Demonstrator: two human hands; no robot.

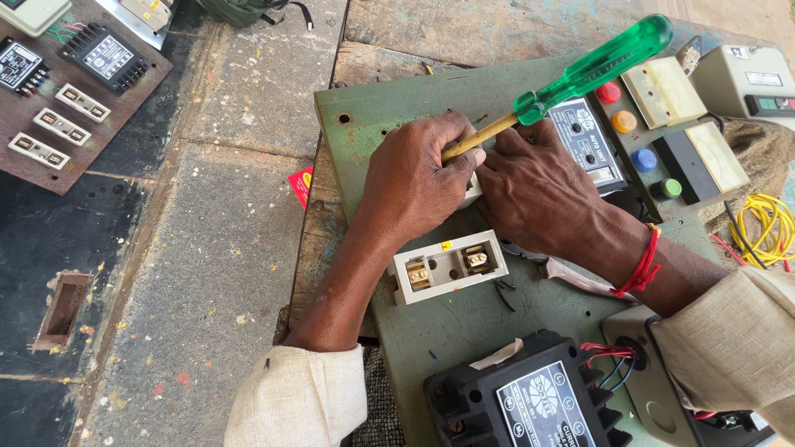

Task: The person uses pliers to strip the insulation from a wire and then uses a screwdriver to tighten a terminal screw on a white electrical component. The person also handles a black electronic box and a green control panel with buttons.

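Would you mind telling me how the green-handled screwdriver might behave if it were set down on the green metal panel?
The screwdriver with the translucent green handle looks rigid, with a straight yellowish shaft. Its handle appears roughly round, so it would probably roll on the flat green metal panel. The glossy plastic may be a little slippery, though the left hand and right hand seem to steady it.

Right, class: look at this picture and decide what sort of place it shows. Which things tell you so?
Probably an electrical repair or assembly workshop. The hands work a green-handled screwdriver on a green metal panel fitted with a white fuse holder, coloured push buttons and a black transformer-like unit.
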